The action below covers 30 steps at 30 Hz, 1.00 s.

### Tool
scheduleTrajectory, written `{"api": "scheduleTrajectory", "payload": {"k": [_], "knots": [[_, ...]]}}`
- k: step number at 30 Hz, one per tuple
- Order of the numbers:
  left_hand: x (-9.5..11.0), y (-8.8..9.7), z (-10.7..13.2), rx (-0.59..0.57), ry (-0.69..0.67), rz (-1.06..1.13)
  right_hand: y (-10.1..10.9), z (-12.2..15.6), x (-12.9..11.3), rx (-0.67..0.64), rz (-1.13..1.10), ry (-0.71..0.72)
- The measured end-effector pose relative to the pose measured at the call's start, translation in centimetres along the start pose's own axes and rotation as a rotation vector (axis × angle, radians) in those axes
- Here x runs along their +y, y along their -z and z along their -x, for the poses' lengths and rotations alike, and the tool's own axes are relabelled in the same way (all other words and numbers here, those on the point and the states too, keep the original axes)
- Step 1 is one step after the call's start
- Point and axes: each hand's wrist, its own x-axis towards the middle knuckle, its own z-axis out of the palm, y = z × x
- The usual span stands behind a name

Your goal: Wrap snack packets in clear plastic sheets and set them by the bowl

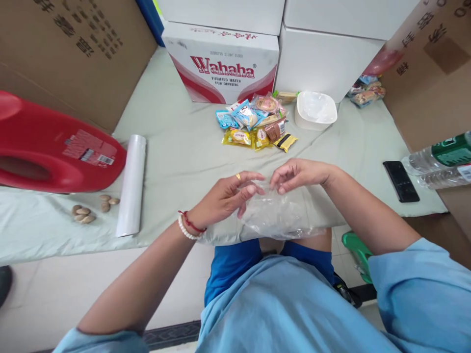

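Grip: left hand (230,194) and right hand (300,174) are half-curled at clear plastic film (279,215); pinching or not, I cannot tell | Film: centre, at table (174,162) near edge | Handling: light fingertip hold probably suits thin film | Pose: fingers facing, forearms slanting inward | Far: snack packets (250,116), white bowl (315,120) at right

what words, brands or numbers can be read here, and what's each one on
"Wahaha ®": white and red carton
"PURIFIED WATER FOR DRINKING": same carton, below the brand
Too small or blurred to read reliably: the carton's printed code and top-edge lettering, the snack packets, the red jug's label, the bottle labels, and the characters on the left cardboard and right cardboard.
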Motion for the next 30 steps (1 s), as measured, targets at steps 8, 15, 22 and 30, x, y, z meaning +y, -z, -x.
{"api": "scheduleTrajectory", "payload": {"k": [8, 15, 22, 30], "knots": [[0.5, 6.1, -3.2, 0.403, -0.317, -0.641, 2.9, 2.6, -4.5, 0.816, 0.783, 0.265], [-5.5, 2.0, -0.2, 0.455, -0.594, -0.825, -6.6, 8.4, 1.2, 1.048, 1.135, 0.341], [-9.5, -0.6, 2.1, 0.134, -0.351, -1.209, -12.7, 9.0, 8.0, 0.961, 1.047, 0.242], [-6.2, -3.2, -0.5, 0.193, 0.25, -1.331, -16.0, 11.6, 9.8, 0.923, 0.949, 0.157]]}}
